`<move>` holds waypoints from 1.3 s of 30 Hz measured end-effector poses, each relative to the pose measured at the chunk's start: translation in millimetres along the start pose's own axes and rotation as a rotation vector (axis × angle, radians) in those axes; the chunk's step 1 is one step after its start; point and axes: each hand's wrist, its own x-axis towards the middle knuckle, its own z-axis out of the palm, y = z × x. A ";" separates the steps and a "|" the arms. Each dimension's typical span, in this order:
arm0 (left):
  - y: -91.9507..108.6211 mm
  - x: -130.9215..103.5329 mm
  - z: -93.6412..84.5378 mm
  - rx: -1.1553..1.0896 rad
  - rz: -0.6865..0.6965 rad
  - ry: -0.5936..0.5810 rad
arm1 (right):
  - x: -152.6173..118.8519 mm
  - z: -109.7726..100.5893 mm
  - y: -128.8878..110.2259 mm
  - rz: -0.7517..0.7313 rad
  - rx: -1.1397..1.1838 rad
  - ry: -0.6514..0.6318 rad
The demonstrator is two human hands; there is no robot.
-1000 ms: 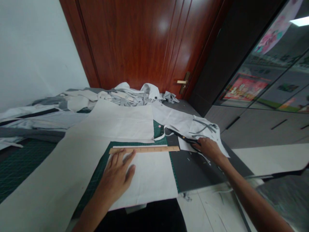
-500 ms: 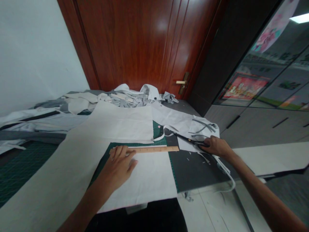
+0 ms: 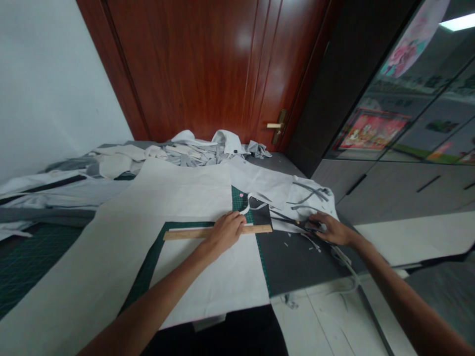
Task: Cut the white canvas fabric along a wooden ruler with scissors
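My left hand (image 3: 225, 231) lies across a wooden ruler (image 3: 187, 234), its fingers drawn together by the end of a thin white strip (image 3: 249, 203); what they pinch, if anything, is hidden. Under the ruler is a white cloth piece (image 3: 218, 277) on a green cutting mat (image 3: 146, 277). A larger white cloth (image 3: 126, 237) spreads beyond and to the left. Farther right, my right hand (image 3: 330, 229) grips black scissors (image 3: 297, 223) by the handles. Their blades are apart and point left, over the near edge of another white cloth (image 3: 256, 178).
Scrap cloth (image 3: 200, 151) is piled at the back of the dark table (image 3: 293, 267). Small clippings lie near the scissors. A wooden door (image 3: 193, 69) stands behind, a grey cabinet (image 3: 393, 188) at the right. Cords (image 3: 349, 267) hang over the table's right edge.
My left hand has slid right along the ruler from its left end toward the white strip. The ruler's left end is now uncovered. The scissors' blades have opened and sit slightly lower.
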 end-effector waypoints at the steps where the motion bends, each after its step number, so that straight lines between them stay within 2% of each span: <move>1: -0.8 2.7 3.7 -0.020 0.012 0.012 | 0.4 -0.8 -2.9 -0.018 0.030 -0.010; 5: -3.5 10.3 10.1 -0.125 0.034 0.032 | 5.7 -5.0 -10.4 -0.046 0.096 -0.044; 12: -9.4 22.0 14.0 -0.212 -0.040 0.030 | 20.3 -7.8 -12.9 -0.045 0.088 -0.127; 19: -14.8 31.7 12.3 -0.351 -0.093 -0.057 | 23.8 -3.9 -8.9 -0.058 0.081 -0.137; 28: -12.1 30.3 16.7 -0.236 -0.130 -0.041 | 25.8 -2.2 -5.5 -0.098 0.025 -0.116; 39: 1.9 21.8 14.6 -0.159 -0.071 -0.018 | 25.3 0.9 -0.9 -0.073 0.011 -0.113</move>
